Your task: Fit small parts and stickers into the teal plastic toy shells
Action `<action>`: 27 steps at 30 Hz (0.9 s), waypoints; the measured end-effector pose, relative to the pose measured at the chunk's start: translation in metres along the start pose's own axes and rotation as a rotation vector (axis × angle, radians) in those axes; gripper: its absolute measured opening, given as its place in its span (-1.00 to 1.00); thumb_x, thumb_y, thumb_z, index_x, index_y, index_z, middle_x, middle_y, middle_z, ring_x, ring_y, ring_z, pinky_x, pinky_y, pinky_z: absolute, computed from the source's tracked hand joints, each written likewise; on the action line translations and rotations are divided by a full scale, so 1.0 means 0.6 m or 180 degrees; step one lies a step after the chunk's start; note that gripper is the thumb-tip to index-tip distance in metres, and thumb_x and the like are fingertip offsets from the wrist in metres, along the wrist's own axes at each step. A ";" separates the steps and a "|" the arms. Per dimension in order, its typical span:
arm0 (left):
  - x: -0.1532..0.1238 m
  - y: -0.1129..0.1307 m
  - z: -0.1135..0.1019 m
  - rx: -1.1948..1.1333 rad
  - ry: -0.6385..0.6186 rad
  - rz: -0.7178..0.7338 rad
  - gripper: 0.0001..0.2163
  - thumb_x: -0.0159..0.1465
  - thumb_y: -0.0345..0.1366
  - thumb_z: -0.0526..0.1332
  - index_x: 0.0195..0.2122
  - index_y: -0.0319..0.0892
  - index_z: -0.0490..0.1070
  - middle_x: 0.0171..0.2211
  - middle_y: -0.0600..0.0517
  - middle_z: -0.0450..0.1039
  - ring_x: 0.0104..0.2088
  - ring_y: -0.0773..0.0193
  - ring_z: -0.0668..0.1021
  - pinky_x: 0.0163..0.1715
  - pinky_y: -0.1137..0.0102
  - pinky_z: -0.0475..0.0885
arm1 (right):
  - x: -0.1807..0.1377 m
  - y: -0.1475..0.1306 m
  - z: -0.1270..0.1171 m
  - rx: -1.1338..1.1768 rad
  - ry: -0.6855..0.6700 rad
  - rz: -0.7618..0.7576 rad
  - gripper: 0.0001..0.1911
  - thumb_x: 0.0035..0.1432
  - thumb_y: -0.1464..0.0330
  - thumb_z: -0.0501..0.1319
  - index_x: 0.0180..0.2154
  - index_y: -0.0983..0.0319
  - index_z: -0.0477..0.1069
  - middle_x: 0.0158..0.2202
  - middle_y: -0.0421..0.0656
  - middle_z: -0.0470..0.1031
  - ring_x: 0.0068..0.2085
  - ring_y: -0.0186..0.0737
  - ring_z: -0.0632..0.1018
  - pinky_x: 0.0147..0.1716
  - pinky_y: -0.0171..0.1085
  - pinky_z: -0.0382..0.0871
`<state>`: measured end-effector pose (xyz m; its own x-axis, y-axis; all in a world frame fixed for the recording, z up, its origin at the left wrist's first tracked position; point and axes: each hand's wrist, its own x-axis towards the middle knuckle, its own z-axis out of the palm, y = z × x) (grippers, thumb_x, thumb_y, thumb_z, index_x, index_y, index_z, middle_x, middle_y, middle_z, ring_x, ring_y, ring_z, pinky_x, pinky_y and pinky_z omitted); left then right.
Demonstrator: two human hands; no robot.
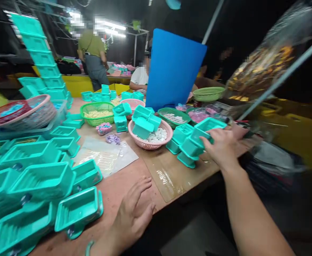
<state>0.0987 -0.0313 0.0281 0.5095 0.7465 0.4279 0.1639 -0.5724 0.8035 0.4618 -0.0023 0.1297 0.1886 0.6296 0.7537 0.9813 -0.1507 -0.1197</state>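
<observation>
Two hands are working over a smooth brown tabletop (124,185).
A stack of glossy, rectangular teal boxes (189,147) is sitting by the right edge, the right hand (221,147) resting against it, grip impossible to tell; the left hand (133,213) is lying flat at the near edge, fingers spread wide.

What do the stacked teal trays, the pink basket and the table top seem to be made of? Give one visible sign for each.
Teal trays, touched by the right hand: probably moulded plastic, given the even colour, ribbed walls and soft sheen.
Pink basket: apparently plastic too, with a regular moulded lattice.
Table top: perhaps laminated board. It is flat and reddish-brown with dull glare, and no grain is clear.
</observation>
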 end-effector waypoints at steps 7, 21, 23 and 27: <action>0.002 -0.027 -0.006 -0.0262 0.0299 -0.0872 0.07 0.04 -0.14 0.51 0.46 -0.05 -0.14 0.48 -0.24 -0.05 0.46 -0.19 0.10 0.39 -0.17 0.08 | -0.142 -0.250 -0.029 0.1957 -0.1289 -0.0972 -0.88 0.30 0.31 0.24 -0.33 0.16 0.47 -0.39 -0.12 0.53 -0.32 -0.12 0.48 -0.32 -0.18 0.36; -0.096 -0.107 -0.012 0.0452 0.1256 -0.1690 -0.23 0.11 -0.27 0.37 0.34 -0.14 0.12 0.30 -0.24 0.33 0.30 -0.17 0.40 0.28 -0.10 0.30 | 0.019 -0.497 0.355 0.1603 -0.2382 -0.0023 -0.38 0.19 0.24 0.33 0.21 0.36 0.31 0.14 0.23 0.45 0.15 0.20 0.47 0.13 0.03 0.33; -0.109 -0.111 -0.004 0.0461 0.1214 -0.1667 -0.22 0.12 -0.31 0.35 0.36 -0.11 0.08 0.29 -0.22 0.33 0.28 -0.13 0.43 0.28 -0.09 0.32 | 0.035 -0.510 0.376 0.1414 -0.2415 0.0006 -0.42 0.26 0.28 0.24 0.25 0.35 0.26 0.12 0.22 0.45 0.11 0.20 0.50 0.08 0.02 0.35; -0.122 -0.115 -0.002 0.0391 0.0966 -0.1608 -0.23 0.17 -0.34 0.32 0.39 -0.09 0.02 0.33 -0.24 0.28 0.31 -0.10 0.40 0.29 -0.07 0.31 | 0.044 -0.487 0.377 0.1191 -0.2306 -0.0147 -0.40 0.37 0.42 0.04 0.39 0.24 0.01 0.25 0.15 0.32 0.23 0.08 0.39 0.17 -0.07 0.24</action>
<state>0.0491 -0.0461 -0.0582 0.0822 0.9895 0.1193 0.4285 -0.1431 0.8921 0.1886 0.2306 0.0384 -0.0001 0.9848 0.1736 0.9124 0.0712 -0.4031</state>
